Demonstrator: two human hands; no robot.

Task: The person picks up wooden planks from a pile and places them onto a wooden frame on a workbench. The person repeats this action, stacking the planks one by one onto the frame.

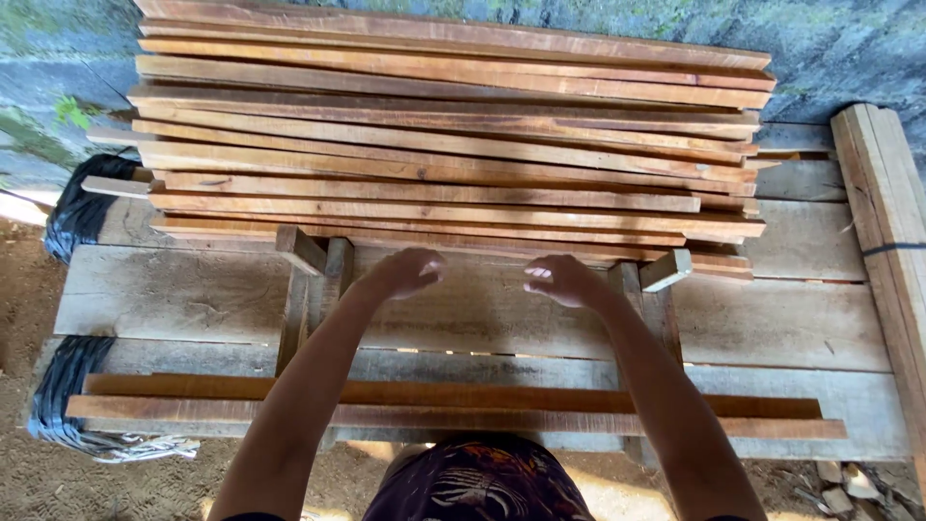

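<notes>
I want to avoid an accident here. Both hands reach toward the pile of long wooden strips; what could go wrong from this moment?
1. The stacked strips lie uneven, ends overhanging, so pulling one may make others slide off.
2. The left hand and right hand are bare; the rough-sawn edges may give splinters.
3. The two loose strips near the body lie at the edge of the plank bench and might be knocked down.

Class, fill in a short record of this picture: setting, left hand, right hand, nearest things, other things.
setting: outdoor plank bench against a grey wall
left hand: left hand raised, fingers curled, holding nothing
right hand: right hand raised, holding nothing
nearest things: stack of long wooden slats just beyond both hands
other things: two slats at the near edge; black plastic bundle on the left
</notes>
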